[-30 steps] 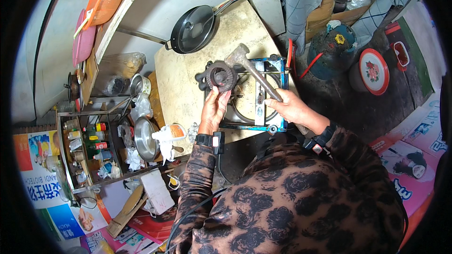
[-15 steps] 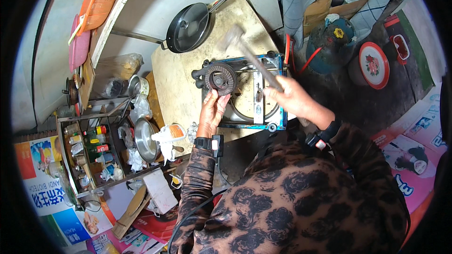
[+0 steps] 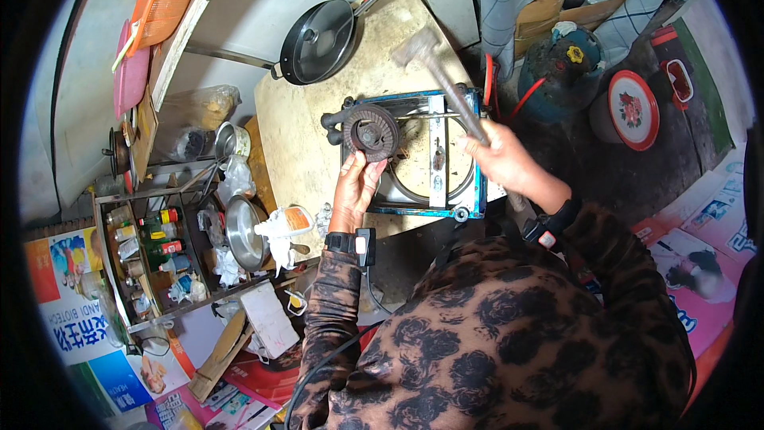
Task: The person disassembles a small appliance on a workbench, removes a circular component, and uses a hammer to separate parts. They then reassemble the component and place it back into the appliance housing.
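Note:
A dark, ribbed round burner part is gripped at its lower edge by my left hand, over the left side of a blue-edged stove frame. The frame, with a metal crossbar and a round inner ring, lies on a worn pale tabletop. My right hand is closed on the handle of a hammer. The hammer's head is raised above and to the right of the burner part and is blurred.
A lidded black frying pan sits at the table's back. A blue gas cylinder and red-rimmed lidded bucket stand right. A crowded shelf of bottles, a steel basin and plastic baskets are left.
My right hand and the hammer have risen and moved rightward, the hammer head lifting away from the burner part. My left hand still holds the burner part in nearly the same place.

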`<state>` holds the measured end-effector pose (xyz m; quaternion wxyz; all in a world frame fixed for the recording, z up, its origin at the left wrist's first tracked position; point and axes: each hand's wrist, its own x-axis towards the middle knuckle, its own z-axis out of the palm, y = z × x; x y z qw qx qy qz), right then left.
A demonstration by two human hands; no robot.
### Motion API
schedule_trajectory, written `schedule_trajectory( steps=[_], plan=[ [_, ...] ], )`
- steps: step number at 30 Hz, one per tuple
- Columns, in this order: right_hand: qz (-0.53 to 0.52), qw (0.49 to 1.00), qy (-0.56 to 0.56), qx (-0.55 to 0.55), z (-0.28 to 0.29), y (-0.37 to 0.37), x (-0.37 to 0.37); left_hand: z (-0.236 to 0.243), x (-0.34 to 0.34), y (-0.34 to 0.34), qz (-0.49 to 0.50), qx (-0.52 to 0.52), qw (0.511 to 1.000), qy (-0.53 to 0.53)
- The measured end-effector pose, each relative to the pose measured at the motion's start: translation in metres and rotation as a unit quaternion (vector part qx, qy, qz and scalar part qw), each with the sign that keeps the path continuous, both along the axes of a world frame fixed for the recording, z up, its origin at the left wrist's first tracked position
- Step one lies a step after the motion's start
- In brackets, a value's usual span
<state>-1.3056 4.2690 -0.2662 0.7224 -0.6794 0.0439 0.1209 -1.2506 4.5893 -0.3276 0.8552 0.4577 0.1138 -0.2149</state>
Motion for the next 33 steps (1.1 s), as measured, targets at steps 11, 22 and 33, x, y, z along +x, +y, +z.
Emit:
schedule_trajectory(
  steps=[11,22,33],
  plan=[
    [-0.047,0.998,0.012,0.051,-0.015,0.009,-0.011,0.001,0.004,-0.003,0.036,-0.034,0.999,0.009],
    [0.006,0.989,0.014,0.149,-0.017,0.013,0.012,-0.002,-0.002,0.019,0.06,-0.093,0.99,0.087],
    [-0.017,0.984,-0.075,0.162,-0.033,0.097,0.056,-0.013,-0.011,0.023,-0.007,-0.135,0.989,0.066]
  ],
)
